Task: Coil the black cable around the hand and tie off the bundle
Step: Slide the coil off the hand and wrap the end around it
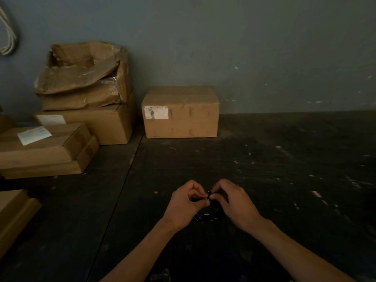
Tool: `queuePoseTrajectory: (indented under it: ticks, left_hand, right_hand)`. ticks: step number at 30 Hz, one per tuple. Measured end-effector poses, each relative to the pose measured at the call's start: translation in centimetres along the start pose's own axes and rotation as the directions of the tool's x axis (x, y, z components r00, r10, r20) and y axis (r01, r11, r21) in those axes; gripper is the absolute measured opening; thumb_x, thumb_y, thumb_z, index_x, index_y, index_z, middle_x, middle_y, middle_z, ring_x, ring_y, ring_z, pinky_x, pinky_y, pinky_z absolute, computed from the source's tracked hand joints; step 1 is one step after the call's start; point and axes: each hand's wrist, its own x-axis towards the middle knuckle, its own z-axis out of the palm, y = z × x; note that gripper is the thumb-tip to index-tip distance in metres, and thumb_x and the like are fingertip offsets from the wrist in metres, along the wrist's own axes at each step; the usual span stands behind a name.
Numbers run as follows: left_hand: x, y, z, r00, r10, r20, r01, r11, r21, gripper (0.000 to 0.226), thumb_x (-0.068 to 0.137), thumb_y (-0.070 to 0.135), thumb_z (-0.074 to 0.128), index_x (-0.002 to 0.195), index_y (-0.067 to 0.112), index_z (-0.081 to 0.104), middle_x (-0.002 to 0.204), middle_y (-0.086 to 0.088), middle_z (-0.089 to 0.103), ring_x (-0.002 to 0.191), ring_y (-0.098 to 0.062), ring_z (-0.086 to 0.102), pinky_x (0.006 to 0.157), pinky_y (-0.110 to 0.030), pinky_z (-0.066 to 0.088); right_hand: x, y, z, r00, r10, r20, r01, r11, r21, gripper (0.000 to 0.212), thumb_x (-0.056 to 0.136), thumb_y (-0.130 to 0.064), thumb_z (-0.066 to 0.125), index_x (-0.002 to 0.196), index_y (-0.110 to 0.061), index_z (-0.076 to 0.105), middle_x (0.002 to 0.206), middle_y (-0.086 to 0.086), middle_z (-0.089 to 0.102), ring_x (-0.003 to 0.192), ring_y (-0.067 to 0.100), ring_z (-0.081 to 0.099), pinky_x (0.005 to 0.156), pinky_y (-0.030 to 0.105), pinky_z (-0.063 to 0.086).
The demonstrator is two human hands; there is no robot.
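A dim view looks down on a dark, scuffed work surface (264, 159). Two bare forearms reach in from the near edge, and the hands meet just above the surface near its near-middle. The left hand (186, 202) has its fingers curled, thumb and forefinger pinching a thin strand. The right hand (234, 200) mirrors it, fingertips closed narrowly on the same small dark knot between the two hands. Below and between them hangs the black cable (207, 215), already gathered into a small bundle of loops, hard to make out against the dark surface; whether it rests on the surface cannot be told.

The coiling looks finished, and the tie-off seems to be the step in hand. The next move probably calls for drawing the loose end snug around the loops with both pinches kept tight, so that the bundle does not spring apart.

Along the far edge, against a grey-blue wall, sits a sealed cardboard box (180, 112). A stack of cardboard boxes (81, 102), the top one torn open, fills the far left corner.
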Motion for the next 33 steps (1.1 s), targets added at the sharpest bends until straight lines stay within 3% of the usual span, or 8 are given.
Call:
queuePoseTrajectory:
  ticks: [5, 9, 16, 18, 21, 24, 29, 33]
  left_hand:
    - [0.4, -0.1, -0.3, 0.998, -0.033, 0.044, 0.034, 0.999, -0.012, 0.023, 0.08, 0.005, 0.075, 0.097, 0.013, 0.062, 0.092, -0.003, 0.076, 0.091, -0.007, 0.071, 0.089, -0.03, 0.054]
    - [0.6, 0.2, 0.0, 0.998, -0.054, 0.028, 0.056, 0.997, -0.054, 0.024, 0.079, 0.002, 0.075, 0.096, 0.011, 0.061, 0.092, -0.004, 0.076, 0.091, -0.007, 0.072, 0.089, -0.03, 0.055]
    - [0.8, -0.7, 0.5, 0.987, -0.161, -0.005, 0.157, 0.972, -0.173, 0.027, 0.085, 0.016, 0.072, 0.109, 0.021, 0.061, 0.109, 0.002, 0.07, 0.102, -0.007, 0.066, 0.092, -0.028, 0.052]
    - [0.6, -2.0, 0.5, 0.968, -0.246, 0.048, 0.25, 0.943, -0.22, 0.037, 0.085, 0.022, 0.072, 0.119, 0.03, 0.057, 0.117, 0.004, 0.066, 0.11, -0.011, 0.062, 0.101, -0.039, 0.049]
    - [0.4, -3.7, 0.6, 0.918, -0.344, 0.198, 0.392, 0.861, -0.324, 0.055, 0.084, 0.017, 0.073, 0.128, 0.038, 0.047, 0.121, -0.002, 0.065, 0.11, -0.019, 0.064, 0.093, -0.045, 0.055]
    - [0.8, -5.0, 0.5, 0.895, -0.387, 0.224, 0.445, 0.813, -0.374, 0.068, 0.082, 0.004, 0.073, 0.131, 0.041, 0.043, 0.121, -0.009, 0.065, 0.107, -0.022, 0.067, 0.084, -0.039, 0.059]
    - [2.9, -6.9, 0.2, 0.897, -0.415, 0.156, 0.442, 0.856, -0.268, 0.066, 0.084, 0.003, 0.069, 0.14, 0.026, 0.044, 0.123, -0.007, 0.064, 0.109, -0.02, 0.065, 0.086, -0.035, 0.058]
    - [5.2, -7.9, 0.5, 0.889, -0.441, 0.123, 0.455, 0.882, -0.123, 0.064, 0.086, 0.002, 0.067, 0.142, 0.023, 0.043, 0.124, -0.005, 0.061, 0.109, -0.017, 0.063, 0.095, -0.039, 0.055]
  right_hand:
    - [-0.1, -0.1, 0.5, 0.991, 0.129, 0.019, -0.13, 0.98, 0.153, 0.02, 0.092, -0.017, 0.063, 0.108, -0.029, 0.058, 0.1, -0.018, 0.058, 0.093, -0.008, 0.055, 0.075, 0.006, 0.041]
    - [0.0, 0.1, 0.9, 0.983, 0.185, -0.01, -0.182, 0.974, 0.136, 0.007, 0.093, -0.018, 0.06, 0.093, -0.026, 0.06, 0.094, -0.009, 0.063, 0.088, -0.001, 0.058, 0.071, 0.013, 0.044]
    - [0.7, 0.9, 1.5, 0.967, 0.247, -0.056, -0.233, 0.954, 0.186, 0.017, 0.096, -0.015, 0.055, 0.087, -0.029, 0.05, 0.083, -0.005, 0.063, 0.078, 0.004, 0.063, 0.066, 0.022, 0.053]
    - [1.1, 1.5, 1.6, 0.959, 0.272, -0.079, -0.246, 0.938, 0.246, 0.017, 0.096, -0.013, 0.054, 0.089, -0.028, 0.051, 0.083, -0.004, 0.064, 0.077, 0.002, 0.064, 0.063, 0.019, 0.052]
    - [1.9, 2.8, 2.2, 0.931, 0.348, -0.105, -0.3, 0.898, 0.322, 0.017, 0.096, -0.011, 0.055, 0.088, -0.026, 0.053, 0.086, -0.003, 0.064, 0.08, 0.004, 0.064, 0.067, 0.02, 0.053]
    - [2.7, 4.6, 3.0, 0.897, 0.44, -0.05, -0.391, 0.84, 0.376, 0.015, 0.095, -0.011, 0.056, 0.094, -0.026, 0.056, 0.096, -0.004, 0.062, 0.09, 0.01, 0.063, 0.08, 0.032, 0.057]
    - [3.5, 7.4, 4.7, 0.831, 0.541, 0.13, -0.548, 0.754, 0.362, 0.02, 0.098, -0.012, 0.05, 0.105, -0.024, 0.064, 0.105, -0.005, 0.062, 0.081, 0.015, 0.068, 0.06, 0.024, 0.057]
    - [3.9, 9.4, 6.0, 0.785, 0.582, 0.212, -0.62, 0.73, 0.289, 0.023, 0.098, -0.009, 0.05, 0.111, -0.024, 0.063, 0.11, 0.0, 0.063, 0.08, 0.014, 0.068, 0.066, 0.026, 0.058]
